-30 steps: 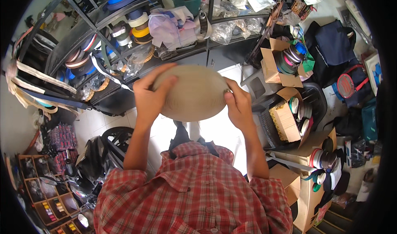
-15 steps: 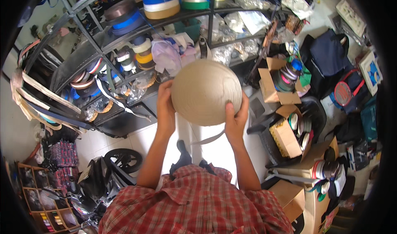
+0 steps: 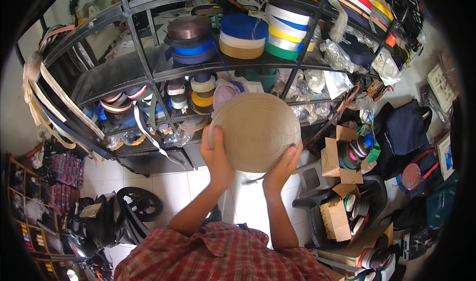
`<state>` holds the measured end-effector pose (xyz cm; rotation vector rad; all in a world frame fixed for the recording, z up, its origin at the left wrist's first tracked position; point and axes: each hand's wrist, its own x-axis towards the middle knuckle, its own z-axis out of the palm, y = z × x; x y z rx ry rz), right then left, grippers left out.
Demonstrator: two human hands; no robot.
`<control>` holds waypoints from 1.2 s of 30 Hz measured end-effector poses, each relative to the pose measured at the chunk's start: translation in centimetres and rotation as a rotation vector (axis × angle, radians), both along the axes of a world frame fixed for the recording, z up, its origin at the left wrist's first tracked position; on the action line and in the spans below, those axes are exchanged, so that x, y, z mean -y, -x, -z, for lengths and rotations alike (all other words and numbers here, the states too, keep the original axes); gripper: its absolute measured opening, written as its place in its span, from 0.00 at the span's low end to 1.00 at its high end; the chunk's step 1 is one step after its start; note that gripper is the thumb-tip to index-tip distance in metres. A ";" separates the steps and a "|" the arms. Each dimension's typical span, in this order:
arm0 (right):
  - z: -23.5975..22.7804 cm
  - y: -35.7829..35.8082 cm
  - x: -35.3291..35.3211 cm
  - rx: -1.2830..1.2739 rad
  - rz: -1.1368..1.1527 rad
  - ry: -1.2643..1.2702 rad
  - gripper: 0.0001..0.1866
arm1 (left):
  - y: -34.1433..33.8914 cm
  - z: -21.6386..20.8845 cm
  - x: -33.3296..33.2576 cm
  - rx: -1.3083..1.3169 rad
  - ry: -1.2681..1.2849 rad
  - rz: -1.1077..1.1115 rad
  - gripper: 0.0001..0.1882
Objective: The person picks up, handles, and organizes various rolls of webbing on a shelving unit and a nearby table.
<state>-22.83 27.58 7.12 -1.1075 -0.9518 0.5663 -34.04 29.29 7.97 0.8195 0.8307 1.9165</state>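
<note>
Between my hands I hold a large, flat roll of beige webbing (image 3: 255, 132), its spiral-wound face turned up toward me. My left hand (image 3: 216, 157) grips the roll's left edge, thumb lying on the face and fingers hidden beneath. On the right edge, my right hand (image 3: 283, 168) closes round the rim with its thumb on the near right side. The roll is held out in front of my chest, before the lower part of the black shelf rack. A short strap end shows below it, by my right wrist.
A black shelf rack (image 3: 111, 80) ahead carries stacked webbing rolls, among them a blue, white and tan stack (image 3: 242, 35). Right stand a cardboard box (image 3: 329, 157) of rolls and a black chair (image 3: 379, 196) with another box. A wheel (image 3: 140, 204) sits at lower left, beside a wooden compartment shelf (image 3: 25, 201).
The view has shifted so that more of the upper shelves shows. The roll is tipped flatter, and my left thumb now lies on its face. Both hands still hold it.
</note>
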 end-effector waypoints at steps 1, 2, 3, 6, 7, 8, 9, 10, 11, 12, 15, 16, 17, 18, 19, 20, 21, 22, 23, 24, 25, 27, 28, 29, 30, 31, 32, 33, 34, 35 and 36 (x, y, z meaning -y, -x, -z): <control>0.2 1.1 -0.8 0.003 -0.008 -0.002 0.28 | -0.2 0.2 -0.4 0.003 -0.002 -0.008 0.24; 0.3 2.0 -1.6 -0.025 0.015 -0.028 0.29 | -0.6 0.2 -0.8 0.160 0.006 -0.027 0.22; 0.6 3.1 -2.2 -0.053 0.037 -0.050 0.29 | -0.5 0.2 -1.3 0.316 0.017 -0.047 0.21; 1.3 6.6 -4.5 -0.101 0.006 -0.071 0.31 | 1.3 1.0 -3.7 0.332 0.071 0.003 0.23; 1.1 7.3 -5.3 -0.158 -0.021 -0.067 0.31 | 2.2 1.3 -4.4 0.334 0.106 0.040 0.22; 0.7 7.4 -6.3 -0.150 -0.008 -0.101 0.31 | 3.7 2.6 -5.4 0.335 0.103 0.038 0.22; 0.2 7.5 -7.5 -0.152 -0.019 -0.099 0.31 | 5.9 3.5 -6.4 0.016 0.043 0.076 0.22; -0.6 7.5 -8.8 -0.173 -0.141 -0.108 0.31 | 7.4 4.2 -7.2 -0.116 0.017 0.076 0.23; -1.2 7.5 -10.4 -0.194 -0.252 -0.118 0.31 | 8.7 3.6 -8.0 -0.244 -0.011 0.076 0.25; -1.4 7.8 -12.3 -0.161 -0.257 -0.130 0.28 | 9.5 0.3 -9.4 -0.187 -0.013 0.046 0.27; -3.9 10.2 -18.2 0.018 -0.146 -0.181 0.25 | 13.1 -3.8 -14.2 -0.530 -0.143 -0.065 0.28; -5.3 11.5 -19.8 0.001 -0.143 -0.230 0.24 | 13.9 -4.9 -16.0 -0.435 -0.151 -0.048 0.28; -7.2 13.0 -21.1 -0.018 -0.142 -0.283 0.24 | 14.7 -6.7 -17.4 -0.384 -0.156 -0.065 0.27; -8.7 14.2 -22.5 -0.036 -0.226 -0.322 0.23 | 15.7 -8.0 -19.1 -0.345 -0.168 -0.100 0.26; -9.7 13.9 -24.0 -0.082 -0.301 -0.359 0.23 | 16.2 -8.7 -21.7 -0.342 -0.165 -0.118 0.26; -10.4 14.1 -25.6 -0.089 -0.295 -0.361 0.23 | 17.1 -9.4 -23.5 -0.288 -0.170 -0.092 0.26; -11.1 14.0 -27.2 0.075 -0.210 -0.321 0.23 | 17.7 -10.2 -25.1 -0.234 -0.179 -0.065 0.27; -11.8 13.8 -28.6 0.236 -0.123 -0.278 0.24 | 18.5 -10.7 -26.6 -0.269 -0.162 -0.099 0.28; -11.8 13.9 -30.4 0.229 -0.112 -0.280 0.24 | 19.2 -10.9 -28.2 -0.303 -0.143 -0.132 0.29; -11.7 14.2 -32.2 0.253 -0.132 -0.285 0.23 | 19.5 -11.5 -29.2 -0.297 -0.174 -0.103 0.32; -11.5 14.4 -33.6 0.276 -0.150 -0.291 0.23 | 20.1 -12.3 -30.0 -0.331 -0.132 -0.093 0.32; -11.1 15.0 -35.4 0.284 -0.142 -0.261 0.24 | 19.8 -13.7 -30.3 -0.398 -0.033 -0.123 0.36; -10.9 14.8 -36.1 0.295 -0.137 -0.228 0.25 | 18.4 -14.1 -29.8 -0.555 0.040 -0.236 0.39; -10.5 15.3 -36.4 0.280 -0.140 -0.221 0.25 | 18.7 -13.6 -30.5 -0.570 0.048 -0.237 0.39; -10.5 15.7 -36.4 0.293 -0.115 -0.211 0.25 | 19.5 -13.1 -31.5 -0.637 0.120 -0.300 0.38; -10.5 15.8 -36.5 0.306 -0.090 -0.201 0.26 | 20.5 -12.6 -32.3 -0.703 0.193 -0.364 0.38; -10.5 15.4 -36.2 0.289 -0.149 -0.173 0.27 | 20.5 -12.4 -32.2 -0.699 0.141 -0.305 0.35; -10.5 15.2 -36.0 0.283 -0.151 -0.172 0.27 | 20.4 -12.3 -32.2 -0.705 0.143 -0.307 0.35; -10.6 15.2 -35.8 0.307 -0.151 -0.170 0.27 | 20.5 -12.4 -32.0 -0.686 0.137 -0.281 0.34; -10.6 14.9 -35.5 0.334 -0.147 -0.164 0.28 | 20.0 -12.6 -31.5 -0.665 0.133 -0.249 0.34; -10.6 14.4 -35.4 0.373 -0.143 -0.179 0.29 | 19.2 -13.1 -30.9 -0.598 0.174 -0.238 0.34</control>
